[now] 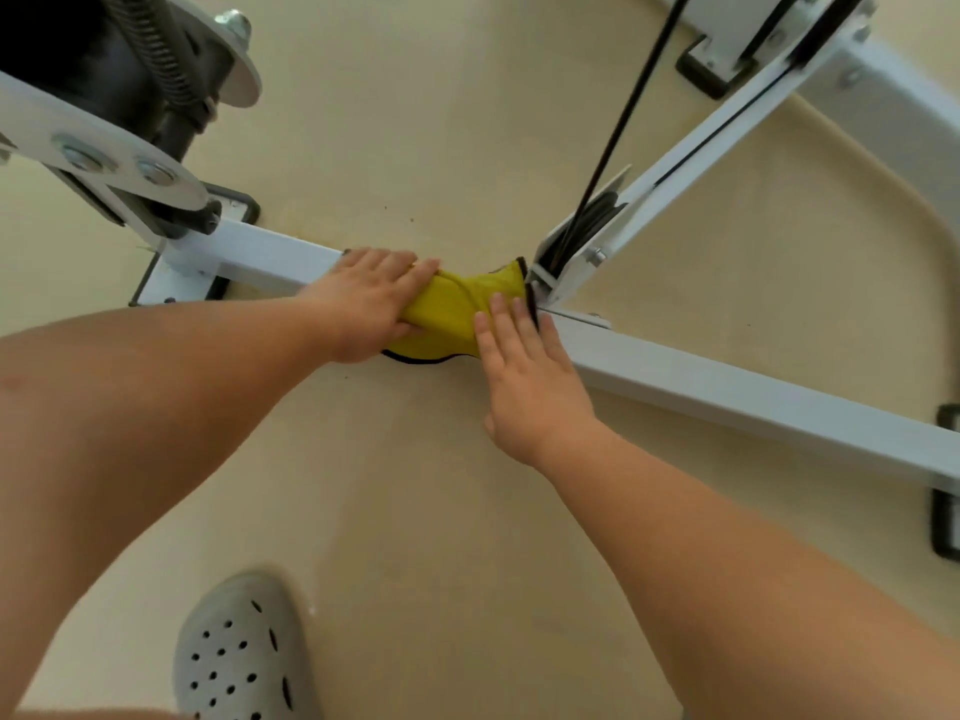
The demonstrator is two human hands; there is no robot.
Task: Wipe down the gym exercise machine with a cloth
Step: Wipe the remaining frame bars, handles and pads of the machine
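Frame centre: yellow cloth (452, 309) lies draped over the machine's white floor bar (727, 387), just beside the pulley bracket (582, 236). Left hand (369, 304) grips the cloth's left end. Right hand (530, 387) lies flat, fingers straight, fingertips touching the cloth.

A gym was indicated by a white steel machine frame (727, 392), cable (623, 127), pulley (597, 220) and spring (161, 49).
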